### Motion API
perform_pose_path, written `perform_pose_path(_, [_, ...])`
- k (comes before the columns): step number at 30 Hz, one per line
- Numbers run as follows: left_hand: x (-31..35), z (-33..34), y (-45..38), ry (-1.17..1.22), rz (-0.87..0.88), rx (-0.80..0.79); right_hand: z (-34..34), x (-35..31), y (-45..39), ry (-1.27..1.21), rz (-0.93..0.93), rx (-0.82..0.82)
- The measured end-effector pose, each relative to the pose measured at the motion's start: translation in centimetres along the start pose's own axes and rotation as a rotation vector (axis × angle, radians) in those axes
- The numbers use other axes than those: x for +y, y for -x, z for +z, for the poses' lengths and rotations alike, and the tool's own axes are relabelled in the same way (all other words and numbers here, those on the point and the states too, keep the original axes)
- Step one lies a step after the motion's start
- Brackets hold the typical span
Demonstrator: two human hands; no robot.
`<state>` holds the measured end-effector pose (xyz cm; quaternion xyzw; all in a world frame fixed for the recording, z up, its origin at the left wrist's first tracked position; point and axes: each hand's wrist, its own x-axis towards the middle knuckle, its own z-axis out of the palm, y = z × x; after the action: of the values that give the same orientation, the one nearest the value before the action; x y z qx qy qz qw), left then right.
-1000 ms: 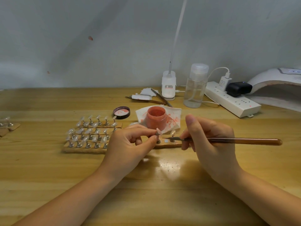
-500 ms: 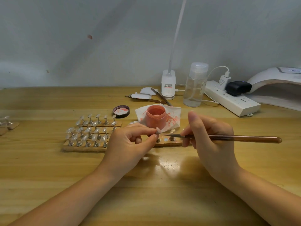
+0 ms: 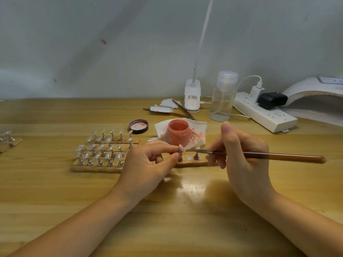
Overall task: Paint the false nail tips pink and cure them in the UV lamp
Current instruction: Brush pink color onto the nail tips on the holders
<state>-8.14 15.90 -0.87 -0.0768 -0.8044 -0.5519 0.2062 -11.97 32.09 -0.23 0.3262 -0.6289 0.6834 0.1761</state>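
My left hand (image 3: pixel 148 164) pinched one false nail tip (image 3: pixel 181 147) just in front of the pink polish jar (image 3: pixel 178 133). My right hand (image 3: pixel 243 154) gripped the brush (image 3: pixel 259 155), bristles touching that tip.

Glossy varnished wood tabletop (image 3: pixel 74 191); glossy brown brush (image 3: pixel 269 156) handle, metal ferrule. Clear plastic nail tips (image 3: pixel 101 147) on metal stands. Stained paper tissue (image 3: pixel 199 133) at twelve o'clock.

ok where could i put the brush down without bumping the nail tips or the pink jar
Bare table in front of the nail tip racks, and right of the right hand before the power strip. Crowded: round the pink jar, tissue and lid.
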Motion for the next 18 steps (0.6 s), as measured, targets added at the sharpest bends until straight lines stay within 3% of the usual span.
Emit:
perform_pose_path(6, [-0.05, 0.07, -0.02, -0.007, 0.016, 0.000, 0.33, 0.27, -0.20, 0.076, 0.023, -0.057])
perform_pose_path(12, [-0.11, -0.02, -0.02, -0.003, 0.025, -0.003, 0.09, -0.15, 0.42, -0.010, 0.025, -0.029])
perform_pose_path(18, [-0.16, 0.03, -0.05, -0.009, 0.025, 0.002, 0.49, -0.02, -0.16, 0.064, 0.028, -0.024])
